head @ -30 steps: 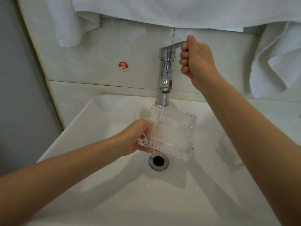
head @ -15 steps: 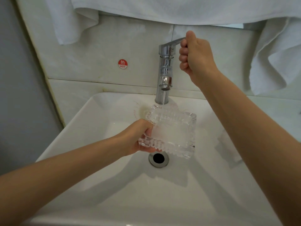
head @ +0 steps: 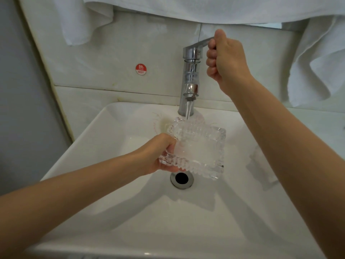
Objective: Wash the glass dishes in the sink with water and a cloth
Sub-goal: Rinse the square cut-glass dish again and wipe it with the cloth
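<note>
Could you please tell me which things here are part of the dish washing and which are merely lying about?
In use: glass dish, held by left hand; running water; tap lever, gripped by right hand; sink.
Just there: white towels hanging above; red HOT sticker on the wall.

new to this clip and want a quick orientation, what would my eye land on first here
The ribbed square glass dish in mid-frame draws the eye first: the left hand grips its left edge, holding it under the water stream above the drain. Next comes the right hand, its fingers curled round the chrome faucet lever at upper right. A small red HOT sticker stands out on the pale wall, left of the faucet.
</note>
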### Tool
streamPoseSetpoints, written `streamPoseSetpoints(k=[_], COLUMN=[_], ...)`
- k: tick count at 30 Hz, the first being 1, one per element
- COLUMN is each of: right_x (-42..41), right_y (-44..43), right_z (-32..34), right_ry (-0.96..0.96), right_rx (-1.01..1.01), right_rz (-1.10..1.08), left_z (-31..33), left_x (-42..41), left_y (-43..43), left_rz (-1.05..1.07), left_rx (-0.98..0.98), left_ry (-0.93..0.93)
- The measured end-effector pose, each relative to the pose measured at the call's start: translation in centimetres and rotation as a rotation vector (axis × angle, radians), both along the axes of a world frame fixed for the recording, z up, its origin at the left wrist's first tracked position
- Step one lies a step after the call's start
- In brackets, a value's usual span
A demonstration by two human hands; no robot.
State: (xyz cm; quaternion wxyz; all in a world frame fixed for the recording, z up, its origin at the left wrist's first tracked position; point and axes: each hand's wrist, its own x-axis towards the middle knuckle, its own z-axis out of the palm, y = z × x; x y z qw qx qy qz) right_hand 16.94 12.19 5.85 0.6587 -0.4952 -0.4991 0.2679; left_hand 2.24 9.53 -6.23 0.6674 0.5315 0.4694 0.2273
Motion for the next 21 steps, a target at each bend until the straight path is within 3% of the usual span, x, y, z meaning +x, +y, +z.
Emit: streamPoseSetpoints(k=[3,6,8,10,14,17,21], right_x=[0.5,2.8,4.0,4.5,2.6,1.5,1.7], right_y=[-0.7,-1.5,-2.0,-2.0,-1.0,-0.4,-1.0], right_z=[-1.4,-6.2,-9.2,-10.9,-11.7,-12.6,-12.0], right_ry=[-0.097,-0.549,-0.854,-1.033,-1.228,-1.236,-1.167], right_rx=[-0.043,-0.16,-0.366,-0.527,-0.442,-0.385,-0.552], right_rz=[-0.046,-0.13,0.044,0.212,0.127,0.104,0.177], left_z=[0.0,0.0,0.0,-0.1,-0.2,-0.1,0.0], left_x=[-0.1,-0.3,-0.2,-0.1,0.1,0.0,-0.4], left_y=[0.1,0.3,0.3,0.2,0.2,0.4,1.0], left_rz=[-0.01,-0.045,-0.058,-0.068,-0.096,-0.106,-0.099], left_rx=[0.009,0.043,0.064,0.068,0.056,0.039,0.077], left_ry=[0.014,0.054,0.082,0.101,0.159,0.186,0.253])
